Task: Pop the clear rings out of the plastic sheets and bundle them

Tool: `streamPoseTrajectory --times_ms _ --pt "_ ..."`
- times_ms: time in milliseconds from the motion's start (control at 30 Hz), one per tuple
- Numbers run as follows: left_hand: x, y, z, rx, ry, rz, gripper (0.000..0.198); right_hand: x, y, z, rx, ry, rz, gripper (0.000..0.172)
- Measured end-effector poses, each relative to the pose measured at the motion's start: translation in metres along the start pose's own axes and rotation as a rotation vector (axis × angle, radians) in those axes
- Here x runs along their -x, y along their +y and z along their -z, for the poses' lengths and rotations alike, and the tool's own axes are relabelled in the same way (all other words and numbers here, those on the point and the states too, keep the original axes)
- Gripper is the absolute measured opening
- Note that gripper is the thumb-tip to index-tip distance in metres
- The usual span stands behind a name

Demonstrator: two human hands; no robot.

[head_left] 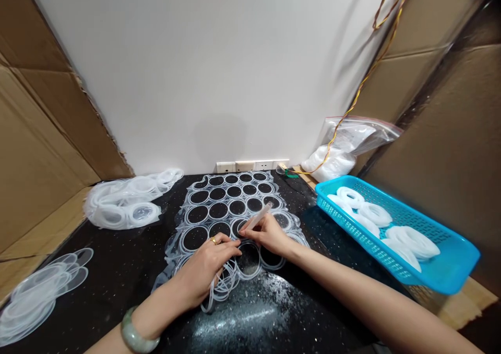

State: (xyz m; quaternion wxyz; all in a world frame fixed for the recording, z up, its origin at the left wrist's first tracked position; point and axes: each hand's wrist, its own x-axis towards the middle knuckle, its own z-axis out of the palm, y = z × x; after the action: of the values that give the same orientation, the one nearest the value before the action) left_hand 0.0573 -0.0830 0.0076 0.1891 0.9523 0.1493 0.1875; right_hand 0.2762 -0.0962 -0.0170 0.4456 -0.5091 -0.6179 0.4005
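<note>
A translucent sheet of moulded rings [218, 209] lies flat on the black tabletop, its round openings in rows. My right hand [270, 235] grips a slim, whitish, pen-like tool [259, 215], its lower end at the rim of a ring in the near part of the sheet. Close by on the left, my left hand [207, 268] has its fingertips on the sheet's near rows. Under its palm and fingers it keeps a bunch of loose translucent rings [226, 286]. The tool's tip is partly hidden by my right fingers.
A blue plastic basket [456, 270] with bundles of white rings stands at the right. Ring-sheet scraps [125, 202] lie at the back left, thin translucent discs [35, 296] at the front left. Behind are a plastic bag [336, 150], wall sockets [245, 166], a yellow wire [358, 90] and cardboard sides.
</note>
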Motion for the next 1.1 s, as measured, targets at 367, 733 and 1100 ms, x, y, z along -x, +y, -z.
streamPoseTrajectory --times_ms 367,733,1100 --pt "-0.006 0.005 0.001 0.062 0.024 0.030 0.045 0.015 -0.031 -0.003 1.195 -0.265 0.404 0.019" --pt "0.003 -0.004 0.001 0.137 0.006 0.086 0.058 -0.055 -0.036 0.078 0.780 0.630 0.113 0.022" --pt "-0.025 -0.003 0.014 0.129 0.532 0.272 0.026 -0.032 -0.059 0.029 -0.069 0.022 -0.009 0.023"
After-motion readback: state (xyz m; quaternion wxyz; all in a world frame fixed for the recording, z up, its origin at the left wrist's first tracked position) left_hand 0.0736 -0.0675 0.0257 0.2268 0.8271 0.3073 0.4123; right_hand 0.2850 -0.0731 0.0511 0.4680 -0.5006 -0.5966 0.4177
